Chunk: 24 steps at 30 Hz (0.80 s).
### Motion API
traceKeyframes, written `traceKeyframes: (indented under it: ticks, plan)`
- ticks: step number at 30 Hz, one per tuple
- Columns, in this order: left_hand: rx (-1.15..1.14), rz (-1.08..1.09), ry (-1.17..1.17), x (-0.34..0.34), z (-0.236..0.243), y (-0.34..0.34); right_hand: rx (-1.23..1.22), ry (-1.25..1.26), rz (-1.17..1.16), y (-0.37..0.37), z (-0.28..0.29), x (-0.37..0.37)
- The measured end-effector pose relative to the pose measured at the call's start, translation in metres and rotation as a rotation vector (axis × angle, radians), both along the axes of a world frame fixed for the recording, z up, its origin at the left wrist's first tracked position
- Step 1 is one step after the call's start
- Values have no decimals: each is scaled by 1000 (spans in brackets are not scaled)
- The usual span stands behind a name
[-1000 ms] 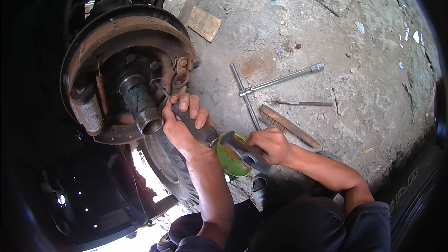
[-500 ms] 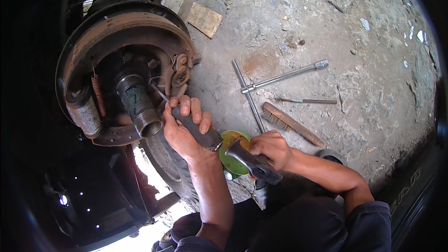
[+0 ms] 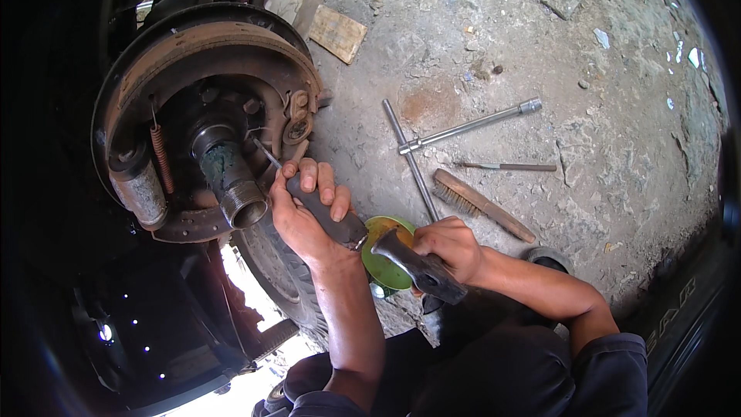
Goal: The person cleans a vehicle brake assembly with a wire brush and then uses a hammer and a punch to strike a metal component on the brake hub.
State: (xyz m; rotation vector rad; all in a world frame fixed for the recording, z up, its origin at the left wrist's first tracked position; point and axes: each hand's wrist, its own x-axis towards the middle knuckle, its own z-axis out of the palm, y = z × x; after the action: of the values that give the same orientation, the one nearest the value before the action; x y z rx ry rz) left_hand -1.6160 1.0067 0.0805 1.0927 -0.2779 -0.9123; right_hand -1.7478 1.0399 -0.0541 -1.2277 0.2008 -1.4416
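My left hand [image 3: 305,212] is wrapped round the thick dark handle of a screwdriver [image 3: 330,211]. Its thin metal shaft points up and left, with the tip beside the rusty brake shoe [image 3: 204,37] of an exposed drum brake. In my right hand [image 3: 449,249] is a hammer [image 3: 421,266], whose dark steel head lies close to the butt of the screwdriver handle without plainly touching it. Left of my left hand, a greasy threaded axle tube [image 3: 230,174] sticks out of the brake's middle. A rusty coil spring [image 3: 161,156] hangs on the brake's left side.
A green bowl [image 3: 378,266] sits beneath the hammer. On the rough ground lie a T-handle socket wrench [image 3: 471,127], a wooden wire brush [image 3: 486,207] and a thin flat-bladed tool [image 3: 517,167]. A wood block [image 3: 337,33] lies farther back. A tyre [image 3: 270,262] rests below the brake.
Both hands, the screwdriver and the hammer stay almost where they were. The whole view has shifted very slightly.
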Motion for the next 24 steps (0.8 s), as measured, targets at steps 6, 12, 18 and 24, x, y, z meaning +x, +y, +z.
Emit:
traceKeyframes:
  ticks: [6, 12, 18, 24]
  plan:
    - [-5, -14, -8, 1, 0, 0, -3, -6, -6, 3, -4, 3]
    - [-4, -19, 4, 2, 0, 1, 1, 10, -27, 0, -2, 1]
    - [-8, -7, 40, 2, 5, 0, -251, -180, -2, -10, -5, 0]
    - [-35, -26, 101, 5, 6, 1, -174, 25, -34, -4, -11, 5]
